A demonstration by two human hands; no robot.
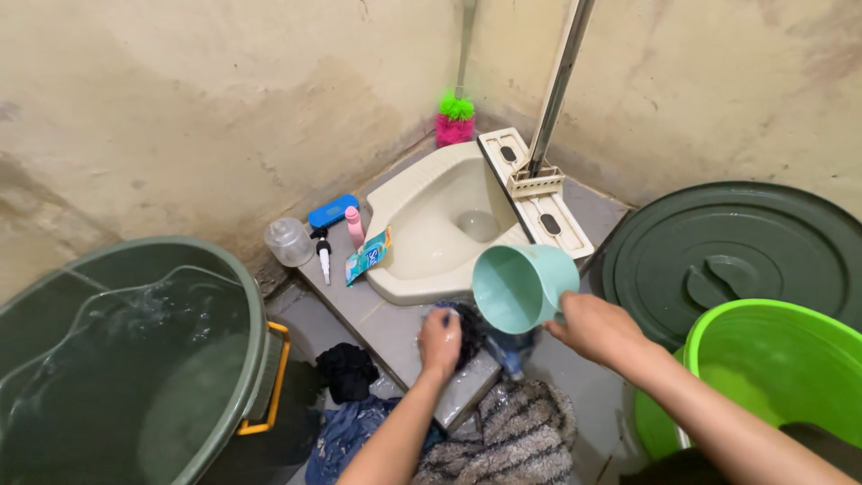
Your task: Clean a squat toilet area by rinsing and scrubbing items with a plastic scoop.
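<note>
My right hand (594, 327) holds a pale teal plastic dipper (519, 287) by its handle, tipped on its side with the mouth facing me. Just below the dipper a dark blue-black piece of cloth (469, 330) lies on the grey tiled step (359, 310). My left hand (439, 344) presses down on that cloth, fingers closed over it. A blue wet patch of fabric (510, 348) shows under the dipper.
Large dark green tub of water (117, 359) at left. Cream squat toilet (440, 224) with a squeegee mop (539, 175) across it. Green lidded bin (736, 247) and lime bucket (772, 377) at right. Bottles, sachet, brush beside toilet; wet clothes (503, 440) on floor.
</note>
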